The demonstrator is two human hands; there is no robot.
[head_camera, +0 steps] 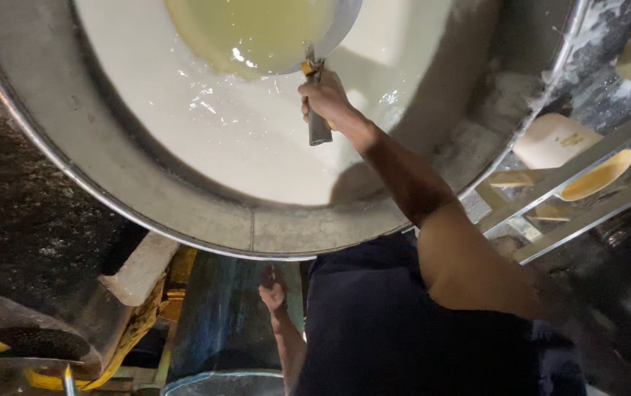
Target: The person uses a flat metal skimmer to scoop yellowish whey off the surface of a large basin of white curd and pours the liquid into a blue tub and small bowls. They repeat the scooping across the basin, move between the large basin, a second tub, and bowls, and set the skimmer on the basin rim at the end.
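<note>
Right hand [323,99] clamped on the ladle [257,29] handle; its bowl, full of yellowish liquid, sits at 12 o'clock over the big metal vat [183,213] of white liquid. Left hand [273,290] hangs at 6 o'clock, loosely curled, holding nothing.

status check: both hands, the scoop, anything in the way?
Right hand shut on scoop handle. Scoop full of yellowish liquid, over vat. Left hand low below rim, empty. Nothing blocking.

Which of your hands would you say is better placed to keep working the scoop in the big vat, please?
Right. The right hand already grips the scoop's handle over the white liquid in the vat. The left hand hangs low, outside the rim, holding nothing.
</note>
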